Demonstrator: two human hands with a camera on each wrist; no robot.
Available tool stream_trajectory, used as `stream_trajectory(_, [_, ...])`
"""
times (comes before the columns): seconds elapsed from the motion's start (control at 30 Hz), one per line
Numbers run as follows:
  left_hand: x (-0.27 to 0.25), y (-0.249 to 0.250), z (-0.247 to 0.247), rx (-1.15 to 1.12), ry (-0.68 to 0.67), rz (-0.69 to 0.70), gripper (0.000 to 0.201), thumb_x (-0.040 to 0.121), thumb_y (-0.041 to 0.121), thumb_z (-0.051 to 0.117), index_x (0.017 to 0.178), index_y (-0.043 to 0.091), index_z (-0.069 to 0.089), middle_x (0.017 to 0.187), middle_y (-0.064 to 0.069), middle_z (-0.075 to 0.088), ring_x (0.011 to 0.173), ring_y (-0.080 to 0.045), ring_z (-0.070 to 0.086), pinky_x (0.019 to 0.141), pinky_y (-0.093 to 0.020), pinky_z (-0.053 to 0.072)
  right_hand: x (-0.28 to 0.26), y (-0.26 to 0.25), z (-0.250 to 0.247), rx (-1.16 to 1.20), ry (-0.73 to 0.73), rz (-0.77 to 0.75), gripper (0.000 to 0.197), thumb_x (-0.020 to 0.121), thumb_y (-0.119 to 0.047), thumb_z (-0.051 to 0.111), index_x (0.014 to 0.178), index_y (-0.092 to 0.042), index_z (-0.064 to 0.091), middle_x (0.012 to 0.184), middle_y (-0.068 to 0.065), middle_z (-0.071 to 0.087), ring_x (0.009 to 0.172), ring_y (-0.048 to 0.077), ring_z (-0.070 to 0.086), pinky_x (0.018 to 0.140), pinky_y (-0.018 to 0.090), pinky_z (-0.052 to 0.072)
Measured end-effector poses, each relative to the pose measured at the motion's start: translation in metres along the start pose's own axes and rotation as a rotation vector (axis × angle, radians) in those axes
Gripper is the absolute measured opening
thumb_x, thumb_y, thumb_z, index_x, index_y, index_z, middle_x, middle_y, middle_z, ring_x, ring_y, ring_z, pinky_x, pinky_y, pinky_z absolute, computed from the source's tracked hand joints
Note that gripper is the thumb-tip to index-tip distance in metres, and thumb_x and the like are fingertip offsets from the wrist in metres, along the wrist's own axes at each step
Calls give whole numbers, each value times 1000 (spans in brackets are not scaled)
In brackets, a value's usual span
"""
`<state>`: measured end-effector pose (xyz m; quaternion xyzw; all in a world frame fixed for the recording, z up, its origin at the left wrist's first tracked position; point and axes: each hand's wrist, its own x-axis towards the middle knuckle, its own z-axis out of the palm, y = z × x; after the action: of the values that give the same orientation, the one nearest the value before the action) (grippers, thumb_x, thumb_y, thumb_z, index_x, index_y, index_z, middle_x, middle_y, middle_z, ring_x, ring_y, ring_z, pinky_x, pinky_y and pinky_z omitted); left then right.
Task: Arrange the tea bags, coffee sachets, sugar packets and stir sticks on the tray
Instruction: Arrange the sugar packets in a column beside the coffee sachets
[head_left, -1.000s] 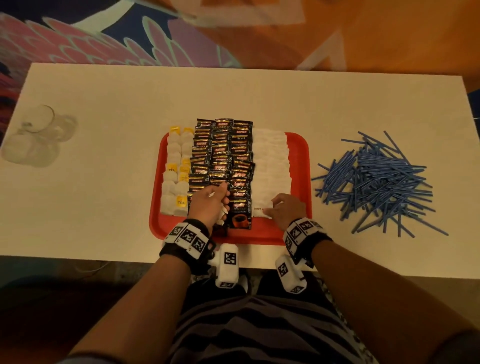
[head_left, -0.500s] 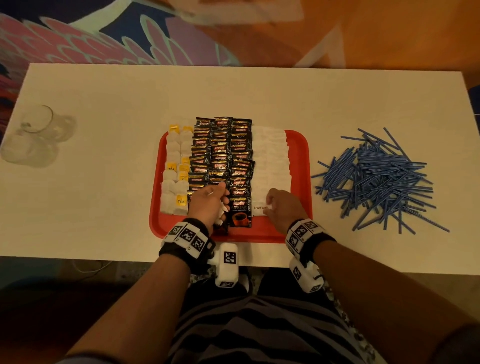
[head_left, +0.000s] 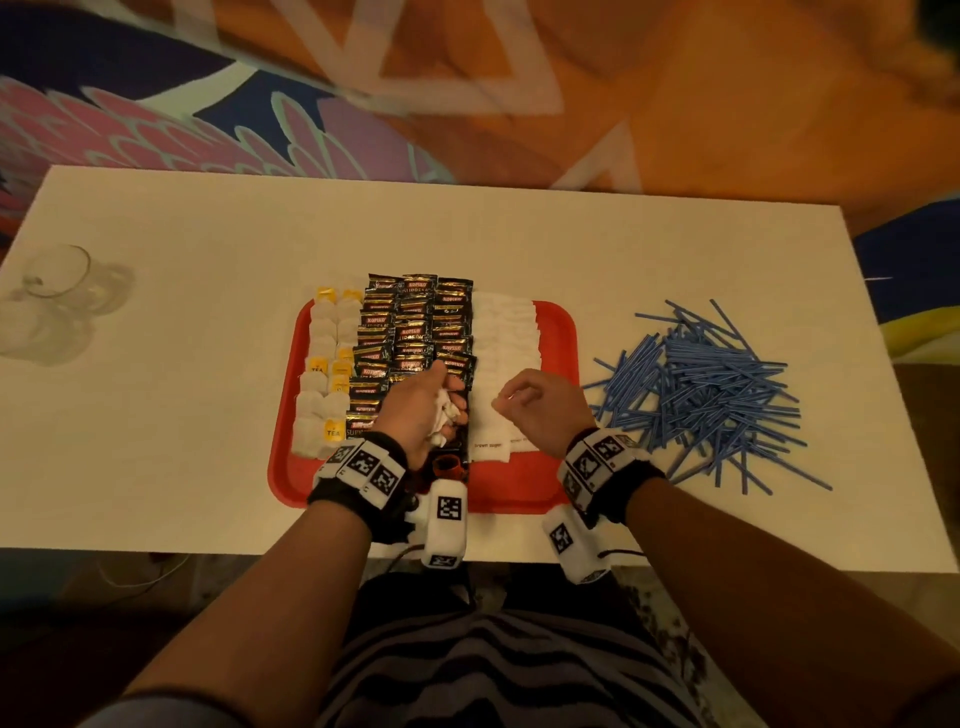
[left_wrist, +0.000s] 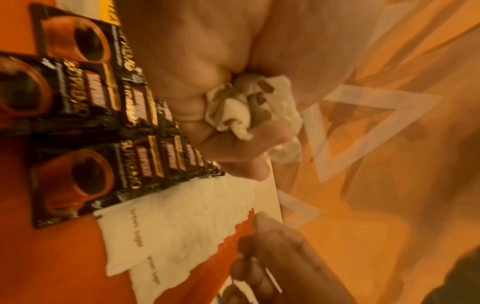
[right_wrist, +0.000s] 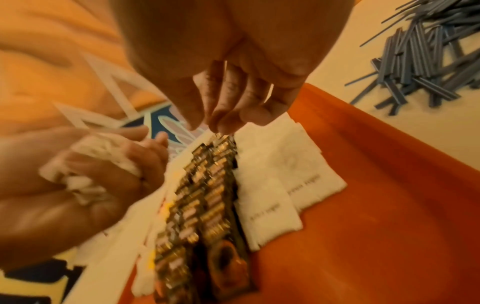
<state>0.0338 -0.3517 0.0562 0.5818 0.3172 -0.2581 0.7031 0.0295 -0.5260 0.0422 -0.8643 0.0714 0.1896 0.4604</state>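
Observation:
A red tray (head_left: 560, 332) holds tea bags (head_left: 323, 374) on its left, black coffee sachets (head_left: 415, 327) in the middle and white sugar packets (head_left: 506, 332) on the right, all in overlapping rows. My left hand (head_left: 447, 395) hovers over the near coffee sachets and grips a crumpled bunch of sugar packets (left_wrist: 241, 111). My right hand (head_left: 514, 397) hangs just above the nearest laid sugar packets (right_wrist: 272, 185), its fingers (right_wrist: 223, 107) loosely bent and holding nothing. Blue stir sticks (head_left: 711, 384) lie in a loose heap on the table right of the tray.
Several clear glasses (head_left: 52, 301) stand at the table's far left. The white table (head_left: 208, 260) has bare surface behind and left of the tray. Its near edge runs just under my wrists. A patterned rug lies beyond.
My right hand has let go of the sugar packet it was laying at the near end of the row and has lifted off it. The left hand keeps its bunch.

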Motion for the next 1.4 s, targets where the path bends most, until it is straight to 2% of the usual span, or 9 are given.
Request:
stream_trajectory(0.3, [-12, 27, 39, 32, -100, 113, 48, 107, 37, 39, 79, 7, 64, 63, -8, 58, 42, -15, 46, 36, -21, 37, 0, -39, -30, -17, -45, -177, 13, 74, -30, 82, 83, -25, 73, 94, -3, 67, 80, 14, 64, 79, 29, 53])
stream_trajectory(0.5, [-23, 40, 52, 36, -64, 126, 43, 105, 43, 43, 90, 8, 64, 59, -3, 66, 51, -17, 63, 38, -21, 37, 0, -49, -49, 54, -24, -127, 4, 90, -17, 67, 86, -18, 66, 73, -12, 64, 63, -6, 60, 60, 7, 42])
stream_trajectory(0.57, [-21, 42, 52, 28, -35, 106, 44, 102, 49, 46, 90, 10, 64, 67, -5, 67, 64, -23, 67, 38, -21, 37, 4, -51, -54, 177, -15, -57, 4, 92, -15, 65, 89, -17, 62, 74, -8, 62, 64, 1, 59, 57, 13, 44])
stream_trajectory(0.67, [-20, 46, 51, 0, -41, 85, 46, 98, 54, 48, 94, 12, 65, 68, -4, 60, 46, -13, 54, 36, -20, 35, 11, -52, -58, 444, -43, 83, 9, 93, -11, 62, 87, -16, 57, 78, 1, 59, 68, 15, 59, 51, 25, 44])
stream_trajectory(0.77, [-24, 45, 49, 7, -136, 135, 31, 94, 40, 63, 97, 10, 66, 74, -3, 58, 44, -7, 49, 36, -19, 33, 14, -53, -62, 624, -97, 163, 15, 95, -8, 59, 83, -13, 52, 72, 1, 55, 60, 15, 58, 44, 23, 41])
stream_trajectory(0.97, [-21, 43, 53, -11, -81, 187, 23, 88, 20, 74, 104, 7, 64, 75, -3, 60, 46, -7, 50, 37, -19, 32, 18, -48, -68, 660, 6, 164, 13, 99, -13, 54, 87, -10, 57, 73, 6, 59, 60, 16, 57, 48, 25, 40])
stream_trajectory(1.17, [-16, 43, 58, -89, -57, 194, 12, 90, 17, 72, 99, 14, 66, 75, -3, 61, 55, -11, 50, 36, -19, 32, 19, -44, -67, 561, -44, 145, 36, 78, -25, 80, 105, -6, 66, 94, 7, 71, 71, 12, 65, 57, 27, 48])
stream_trajectory(1.3, [-11, 40, 57, 19, -91, 210, 9, 88, 13, 73, 87, 10, 65, 79, -6, 62, 55, -12, 50, 40, -20, 30, 25, -42, -68, 574, 55, 135, 6, 83, -15, 75, 86, -11, 72, 88, 10, 71, 72, 19, 62, 61, 30, 50])
stream_trajectory(1.4, [-8, 38, 55, 104, -88, 224, 16, 88, 9, 72, 77, 12, 61, 82, -8, 66, 52, -11, 49, 43, -21, 30, 27, -43, -74, 568, 69, 112, 10, 87, -10, 69, 78, -11, 70, 68, 2, 64, 66, 17, 56, 58, 30, 46])
